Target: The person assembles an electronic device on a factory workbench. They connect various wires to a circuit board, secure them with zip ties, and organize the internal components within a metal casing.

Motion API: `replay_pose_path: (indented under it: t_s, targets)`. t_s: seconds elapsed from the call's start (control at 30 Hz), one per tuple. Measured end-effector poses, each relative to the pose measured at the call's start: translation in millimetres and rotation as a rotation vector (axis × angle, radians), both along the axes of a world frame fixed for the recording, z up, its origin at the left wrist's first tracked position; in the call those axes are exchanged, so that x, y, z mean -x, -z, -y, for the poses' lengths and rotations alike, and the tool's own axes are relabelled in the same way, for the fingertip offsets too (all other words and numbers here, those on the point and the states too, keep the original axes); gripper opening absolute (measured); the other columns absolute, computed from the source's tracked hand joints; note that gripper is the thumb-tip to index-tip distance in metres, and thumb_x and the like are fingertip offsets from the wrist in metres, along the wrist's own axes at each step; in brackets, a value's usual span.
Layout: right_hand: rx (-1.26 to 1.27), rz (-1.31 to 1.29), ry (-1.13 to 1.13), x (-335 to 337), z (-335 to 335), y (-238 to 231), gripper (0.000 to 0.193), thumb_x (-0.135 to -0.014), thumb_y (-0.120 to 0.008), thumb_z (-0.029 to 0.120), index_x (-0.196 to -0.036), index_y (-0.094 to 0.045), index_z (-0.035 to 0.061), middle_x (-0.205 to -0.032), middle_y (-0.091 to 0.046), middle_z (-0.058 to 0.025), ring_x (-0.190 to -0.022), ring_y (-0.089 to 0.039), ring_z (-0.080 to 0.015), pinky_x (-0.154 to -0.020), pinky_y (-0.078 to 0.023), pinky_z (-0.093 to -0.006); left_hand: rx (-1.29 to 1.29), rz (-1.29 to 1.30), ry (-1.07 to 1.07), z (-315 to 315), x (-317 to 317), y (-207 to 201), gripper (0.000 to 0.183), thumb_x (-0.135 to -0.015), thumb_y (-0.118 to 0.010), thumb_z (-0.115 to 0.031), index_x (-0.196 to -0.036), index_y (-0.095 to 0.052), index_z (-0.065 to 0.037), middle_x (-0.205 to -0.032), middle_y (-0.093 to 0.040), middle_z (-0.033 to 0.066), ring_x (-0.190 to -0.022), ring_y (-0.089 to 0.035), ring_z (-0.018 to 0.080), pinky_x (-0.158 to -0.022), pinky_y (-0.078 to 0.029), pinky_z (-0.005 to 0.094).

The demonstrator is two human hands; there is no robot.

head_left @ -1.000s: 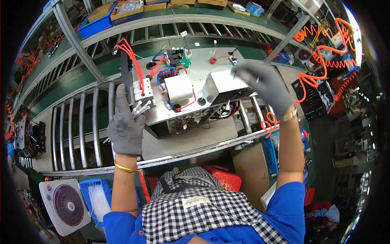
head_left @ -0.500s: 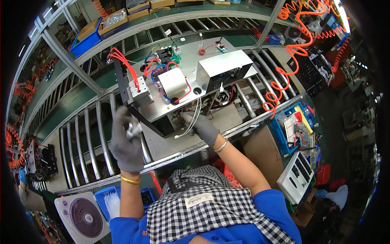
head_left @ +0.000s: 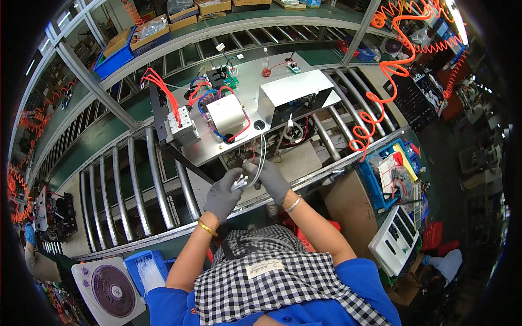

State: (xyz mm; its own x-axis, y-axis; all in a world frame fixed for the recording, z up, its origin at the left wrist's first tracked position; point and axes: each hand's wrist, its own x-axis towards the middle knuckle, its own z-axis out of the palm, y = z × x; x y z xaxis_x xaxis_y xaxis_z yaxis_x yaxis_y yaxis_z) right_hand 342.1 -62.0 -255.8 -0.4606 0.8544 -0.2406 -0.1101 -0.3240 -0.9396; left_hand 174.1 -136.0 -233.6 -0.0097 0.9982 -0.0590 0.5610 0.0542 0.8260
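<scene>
A metal chassis (head_left: 198,155) carries wired parts on its top. Two white wires (head_left: 264,149) come down out of a black grommet (head_left: 259,125) at its near edge. My gloved right hand (head_left: 270,182) has its fingers closed on these wires, in front of the chassis. Close beside it, my gloved left hand (head_left: 223,194) grips a few small white pieces (head_left: 239,183), which look like plastic connectors. Their exact kind is too small to make out. A white cylinder (head_left: 227,113) with red and blue wires sits above the hands, next to a silver box (head_left: 296,89).
The chassis rests over a roller conveyor (head_left: 133,185). At the right are a blue tray of parts (head_left: 380,187) and a white slotted panel (head_left: 394,239). An orange coiled hose (head_left: 375,103) hangs there. A fan (head_left: 111,290) and a blue bin of white strips (head_left: 147,271) are lower left.
My left hand has come right and slightly down, carrying the white pieces beside my right hand. The chassis has shifted slightly left. My right hand stays around the wires.
</scene>
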Motion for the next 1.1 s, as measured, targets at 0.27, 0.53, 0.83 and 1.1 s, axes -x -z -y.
replay_pose_path:
  t_s: [0.27,0.53,0.83,1.1]
  targets:
    - [-0.495,0.325,-0.078,-68,20,-12,0.033,-0.094,-0.066,0.027,-0.112,-0.067,-0.0002,-0.081,-0.065,-0.0040,-0.076,-0.060,-0.0118,-0.076,-0.050,-0.0291,0.093,0.014,0.291,-12,-27,3,0.038,-0.092,-0.065,-0.029,-0.124,-0.061,-0.009,-0.103,-0.068,0.0138,-0.092,-0.065,0.0297,-0.084,-0.050,0.0390]
    - [-0.136,0.077,0.143,-110,27,-60,0.038,-0.099,-0.056,0.022,-0.129,-0.056,-0.0003,-0.096,-0.068,-0.0108,-0.085,-0.065,-0.0165,-0.079,-0.052,-0.0304,-0.156,0.320,0.298,-74,-49,-58,0.055,-0.097,-0.061,-0.037,-0.142,-0.049,-0.008,-0.112,-0.070,0.0119,-0.100,-0.066,0.0204,-0.090,-0.050,0.0346]
    - [-0.111,-0.598,0.102,-107,26,-79,0.040,-0.101,-0.054,0.026,-0.130,-0.056,-0.0016,-0.106,-0.069,-0.0124,-0.102,-0.066,-0.0224,-0.087,-0.053,-0.0350,-0.116,0.249,0.075,-155,-46,-115,0.057,-0.098,-0.057,-0.029,-0.147,-0.042,-0.004,-0.110,-0.070,0.0179,-0.097,-0.062,0.0182,-0.095,-0.046,0.0332]
    - [-0.820,0.171,0.238,-107,3,-87,0.040,-0.100,-0.059,0.034,-0.118,-0.065,-0.0014,-0.096,-0.065,-0.0060,-0.088,-0.059,-0.0157,-0.083,-0.047,-0.0284,-0.081,-0.657,0.153,-212,-19,-127,0.043,-0.089,-0.061,-0.033,-0.121,-0.065,-0.005,-0.116,-0.067,0.0233,-0.110,-0.063,0.0394,-0.094,-0.049,0.0427]
